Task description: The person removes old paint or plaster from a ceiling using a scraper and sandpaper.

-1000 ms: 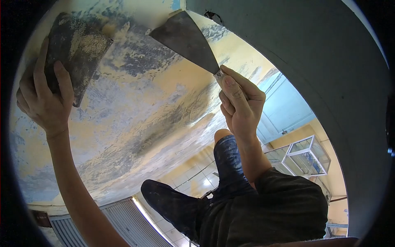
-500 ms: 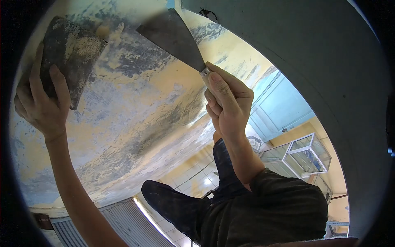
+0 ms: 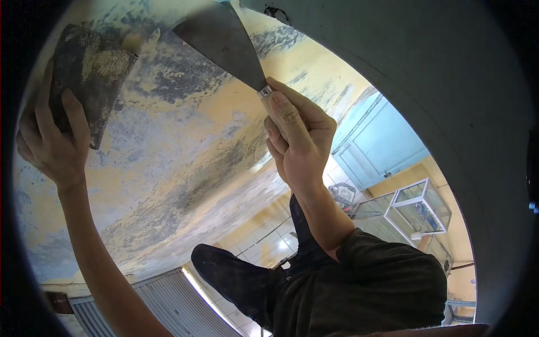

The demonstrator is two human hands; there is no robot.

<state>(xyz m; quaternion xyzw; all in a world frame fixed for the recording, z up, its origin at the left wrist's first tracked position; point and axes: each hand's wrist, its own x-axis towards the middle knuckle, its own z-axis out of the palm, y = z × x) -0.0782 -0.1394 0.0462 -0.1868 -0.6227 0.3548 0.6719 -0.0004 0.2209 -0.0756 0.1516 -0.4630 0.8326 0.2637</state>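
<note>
My right hand (image 3: 300, 132) grips the handle of a wide metal putty knife (image 3: 224, 42), its blade pointing up and left along the wall. The thumb lies along the handle and has dust on it. At the upper left, my left hand (image 3: 56, 135) holds a dark flat plate (image 3: 92, 78) that carries pale, crumbly residue. Behind both tools is a patchy yellow, grey and blue wall (image 3: 168, 140) with flaking paint. Whether the blade touches the wall cannot be made out.
A dark surface (image 3: 449, 101) curves down the right side. Beyond it are a light blue door (image 3: 382, 146) and a glass display case (image 3: 418, 208). Below are a tiled floor (image 3: 258, 241) and a corrugated grey shutter (image 3: 179, 303).
My right hand and the putty knife have moved slightly left and up. My left hand and the plate have shifted a little to the left in view.
</note>
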